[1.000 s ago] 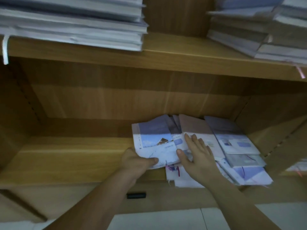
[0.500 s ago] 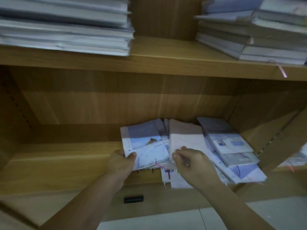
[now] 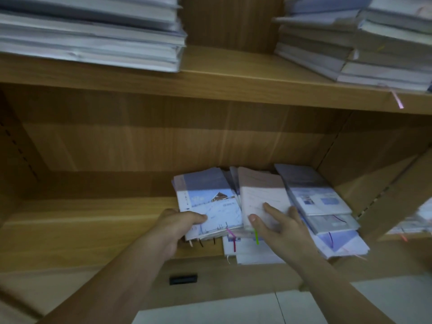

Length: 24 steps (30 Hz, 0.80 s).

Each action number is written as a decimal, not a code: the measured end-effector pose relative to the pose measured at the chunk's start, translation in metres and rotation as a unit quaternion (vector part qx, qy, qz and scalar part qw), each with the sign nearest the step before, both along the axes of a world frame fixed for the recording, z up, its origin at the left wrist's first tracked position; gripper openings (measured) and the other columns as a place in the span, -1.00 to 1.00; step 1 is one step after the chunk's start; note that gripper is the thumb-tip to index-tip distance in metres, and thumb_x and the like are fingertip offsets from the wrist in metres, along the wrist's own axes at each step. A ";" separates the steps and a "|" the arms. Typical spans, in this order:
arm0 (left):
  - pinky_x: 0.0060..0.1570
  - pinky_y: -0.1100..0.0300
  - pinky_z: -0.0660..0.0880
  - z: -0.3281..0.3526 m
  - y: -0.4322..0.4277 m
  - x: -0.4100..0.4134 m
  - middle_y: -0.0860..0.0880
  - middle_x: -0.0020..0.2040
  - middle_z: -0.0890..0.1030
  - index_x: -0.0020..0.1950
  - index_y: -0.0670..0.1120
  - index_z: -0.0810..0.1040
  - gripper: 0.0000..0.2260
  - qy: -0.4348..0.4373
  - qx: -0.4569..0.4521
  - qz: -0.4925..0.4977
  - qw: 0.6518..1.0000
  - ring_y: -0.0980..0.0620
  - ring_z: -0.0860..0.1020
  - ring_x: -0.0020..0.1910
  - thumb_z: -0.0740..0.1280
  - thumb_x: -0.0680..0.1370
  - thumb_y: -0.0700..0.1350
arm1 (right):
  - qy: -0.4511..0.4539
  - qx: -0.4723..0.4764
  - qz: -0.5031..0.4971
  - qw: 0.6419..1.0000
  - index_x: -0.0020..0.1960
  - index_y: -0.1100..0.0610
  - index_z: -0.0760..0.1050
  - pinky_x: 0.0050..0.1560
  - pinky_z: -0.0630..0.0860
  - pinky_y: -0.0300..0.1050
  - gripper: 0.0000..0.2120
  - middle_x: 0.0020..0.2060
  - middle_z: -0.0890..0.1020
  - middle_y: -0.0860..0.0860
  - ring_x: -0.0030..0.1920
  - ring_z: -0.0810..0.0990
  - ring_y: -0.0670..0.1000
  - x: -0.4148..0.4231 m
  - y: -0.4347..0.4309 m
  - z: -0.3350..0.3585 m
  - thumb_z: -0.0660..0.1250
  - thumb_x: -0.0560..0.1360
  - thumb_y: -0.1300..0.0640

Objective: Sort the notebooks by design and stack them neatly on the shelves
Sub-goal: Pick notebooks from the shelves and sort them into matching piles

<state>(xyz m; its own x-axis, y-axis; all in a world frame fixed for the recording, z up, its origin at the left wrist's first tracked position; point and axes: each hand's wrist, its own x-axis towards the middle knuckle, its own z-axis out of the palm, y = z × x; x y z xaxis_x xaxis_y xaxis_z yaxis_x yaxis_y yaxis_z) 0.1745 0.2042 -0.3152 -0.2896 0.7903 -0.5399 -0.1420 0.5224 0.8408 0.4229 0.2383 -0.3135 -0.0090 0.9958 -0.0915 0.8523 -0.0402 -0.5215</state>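
A loose heap of notebooks lies on the lower wooden shelf [image 3: 81, 225], right of its middle. My left hand [image 3: 180, 226] grips the near left corner of a small stack topped by a snow-scene notebook [image 3: 210, 202], thumb on the cover. My right hand [image 3: 278, 228] rests with spread fingers on a plain white-and-pink notebook [image 3: 261, 195] beside it. Further right, blue-and-white notebooks [image 3: 315, 197] overlap in a fan, and some hang over the shelf's front edge. Coloured ribbon markers stick out from the near edges.
The upper shelf [image 3: 233, 73] carries a tall notebook stack on the left [image 3: 93, 31] and another on the right [image 3: 362, 43]. The left half of the lower shelf is bare wood. A slanted wooden side panel [image 3: 385, 195] bounds the compartment on the right. White floor tiles [image 3: 233, 307] lie below.
My right hand has uncurled from pinching the white-and-pink notebook's near edge and now lies flat with spread fingers on it. My left hand keeps its grip on the snow-scene stack.
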 end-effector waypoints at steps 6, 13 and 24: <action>-0.04 -0.16 0.68 0.003 -0.005 -0.006 -0.14 0.00 0.74 0.26 -0.16 0.53 -0.64 -0.068 0.019 -0.010 0.997 -0.16 0.73 -0.03 0.49 0.49 -0.28 | 0.007 0.011 0.003 1.000 0.38 -0.26 0.47 0.46 0.31 0.00 -0.33 0.40 0.32 0.07 0.46 0.31 0.14 -0.002 -0.002 0.005 0.37 0.33 -0.47; -0.06 -0.14 0.68 -0.004 -0.034 -0.043 -0.14 -0.04 0.75 0.17 -0.17 0.59 -0.76 0.022 -0.013 -0.034 0.999 -0.18 0.73 -0.07 0.48 0.52 -0.27 | 0.050 -0.011 -0.030 0.998 0.46 -0.14 0.36 0.43 0.39 0.07 0.03 0.42 0.23 0.08 0.45 0.30 0.17 -0.002 -0.004 0.012 0.56 0.08 -0.45; 0.25 -0.01 0.56 -0.015 -0.056 -0.047 0.02 0.31 0.59 0.45 -0.01 0.39 -0.44 0.246 0.048 -0.143 0.958 -0.04 0.58 0.24 0.45 0.50 0.08 | 0.220 -0.058 -0.083 0.970 0.47 0.06 0.40 0.05 0.61 0.05 -0.29 0.34 0.49 0.08 0.13 0.59 0.16 -0.003 -0.015 0.036 0.60 0.40 0.06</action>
